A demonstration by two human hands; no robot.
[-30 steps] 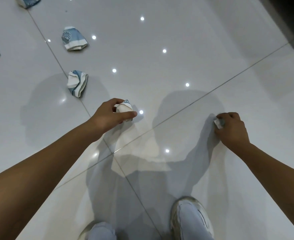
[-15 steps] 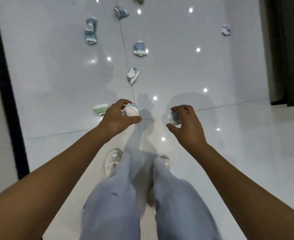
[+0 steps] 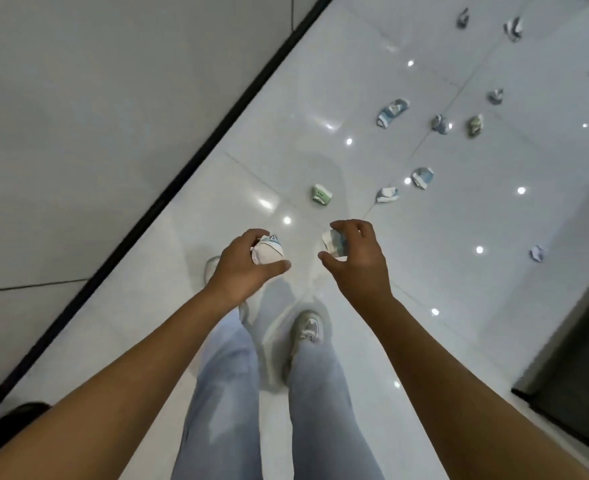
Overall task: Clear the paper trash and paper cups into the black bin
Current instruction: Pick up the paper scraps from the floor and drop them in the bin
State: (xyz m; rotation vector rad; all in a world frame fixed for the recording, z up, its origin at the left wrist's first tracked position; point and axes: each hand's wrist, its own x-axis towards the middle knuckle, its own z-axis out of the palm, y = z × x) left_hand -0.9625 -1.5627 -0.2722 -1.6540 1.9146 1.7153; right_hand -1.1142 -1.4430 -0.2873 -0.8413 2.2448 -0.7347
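L hand (image 3: 243,263): curled round crushed cup (image 3: 268,250), held over floor (image 3: 372,282).
R hand (image 3: 357,252): fingertip pinch on wad (image 3: 334,244).
Bin: not in view.
Risk: R pinch loose, wad may drop en route; scattered cups (image 3: 392,112) underfoot, slip likely.

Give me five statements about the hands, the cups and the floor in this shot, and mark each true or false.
1. The left hand holds a crushed cup. True.
2. The right hand is empty. False: it grips a crumpled cup.
3. More crushed cups lie on the floor ahead. True, such as the green cup.
4. The hands are pressed against the floor. False: both are held up above it, over the shoes.
5. The black bin is between the hands. False: no bin shows there.
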